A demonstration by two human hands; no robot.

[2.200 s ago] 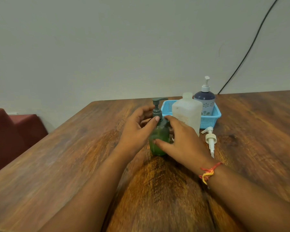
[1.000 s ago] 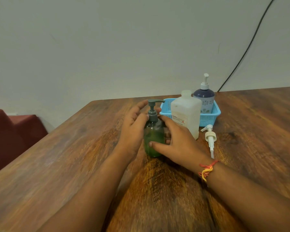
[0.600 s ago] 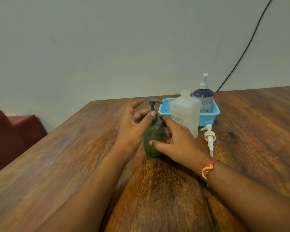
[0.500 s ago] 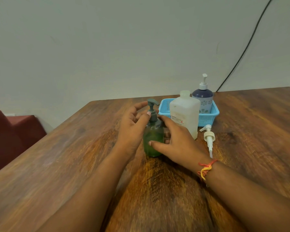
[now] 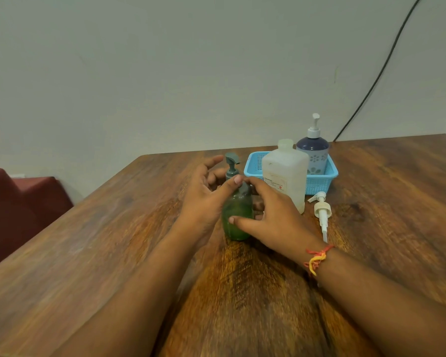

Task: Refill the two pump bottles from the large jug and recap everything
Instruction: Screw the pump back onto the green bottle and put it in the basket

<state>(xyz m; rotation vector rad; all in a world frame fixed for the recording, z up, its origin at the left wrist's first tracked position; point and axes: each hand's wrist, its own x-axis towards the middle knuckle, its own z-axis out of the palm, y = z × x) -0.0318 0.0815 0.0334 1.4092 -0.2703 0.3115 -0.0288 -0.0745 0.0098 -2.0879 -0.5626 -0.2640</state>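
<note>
We see the green translucent plastic pump bottle (image 5: 236, 215) standing upright on the brown wooden table (image 5: 384, 215), between the two hands. The right hand (image 5: 273, 217) holds the bottle body: the thumb lies across the near face and the index finger curves over the shoulder. The left hand (image 5: 206, 199) works at the neck. Its thumb tip presses on the collar of the grey-green plastic pump (image 5: 232, 163) and its curled fingers reach round the far side, where we cannot see the contact; the index finger is lifted clear. The pump sits in the neck of the bottle with its stem upright. Just beyond the right hand stands the large whitish rectangular plastic jug (image 5: 286, 173), capped. Behind the jug we see the light blue perforated plastic basket (image 5: 322, 181), which holds the round dark blue and white flowered pump bottle (image 5: 313, 155) with a white pump fitted. To the right of the right hand, a loose white plastic pump (image 5: 322, 212) lies flat on the table, its dip tube pointing toward the person. A red and yellow thread band (image 5: 317, 256) circles the right wrist.
</note>
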